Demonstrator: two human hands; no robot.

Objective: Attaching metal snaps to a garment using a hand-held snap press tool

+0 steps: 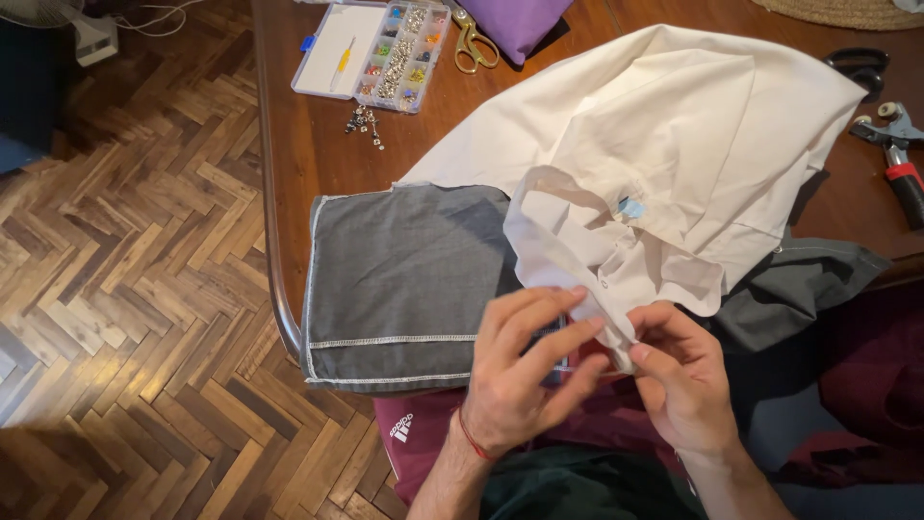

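A cream cloth bag (693,125) lies spread over the wooden table (318,144), its long strap (539,221) looping down toward me. My left hand (525,371) and my right hand (683,380) both pinch the strap's lower end just past the table's near edge. A small blue tag (630,207) shows near the bag's opening. Under the bag lies grey fabric (404,279) with white stitching, hanging over the table edge.
A clear compartment box of small metal pieces (375,53) sits at the far left of the table, with loose snaps (364,123) beside it. Gold scissors (472,43) and purple cloth (515,24) lie behind. Red-handled pliers (900,159) rest at right. Herringbone floor (125,270) lies left.
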